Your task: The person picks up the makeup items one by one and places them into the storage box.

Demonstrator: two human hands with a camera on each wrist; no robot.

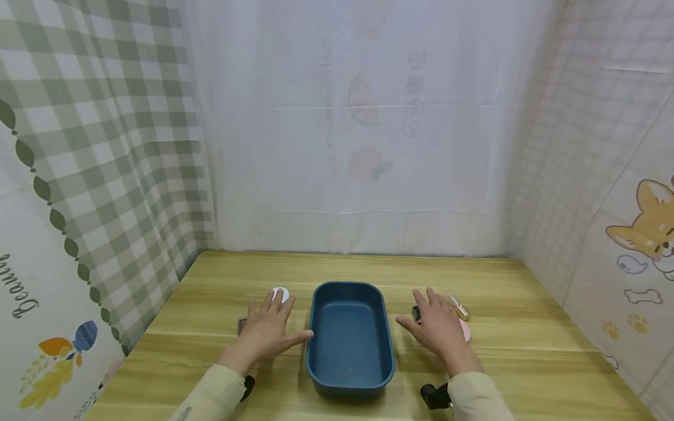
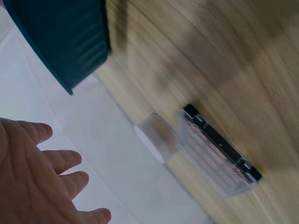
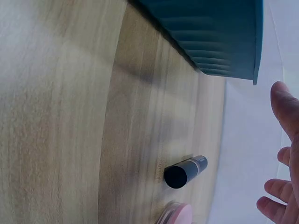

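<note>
A deep blue rectangular bin (image 1: 352, 340) stands on the table between the two hands. My left hand (image 1: 266, 332), fingers spread, hovers left of it, the thumb overlapping its rim in the head view. Near this hand are a clear-lidded makeup palette (image 2: 217, 154) with a black edge and a small round container with a white end (image 2: 150, 142). Right of the bin, my right hand (image 1: 439, 326) is also spread, palm down, holding nothing. Close to it lie a dark cylindrical tube (image 3: 186, 171) and a round pink-topped case (image 3: 181, 214), both partly covered by the hand in the head view.
Just past the right hand lies a small clear and gold item (image 1: 460, 307). The wooden table (image 1: 537, 351) meets a white cloth (image 1: 359, 231) at the back. A checked curtain (image 1: 116, 126) hangs on the left, and a printed cloth (image 1: 632, 209) on the right.
</note>
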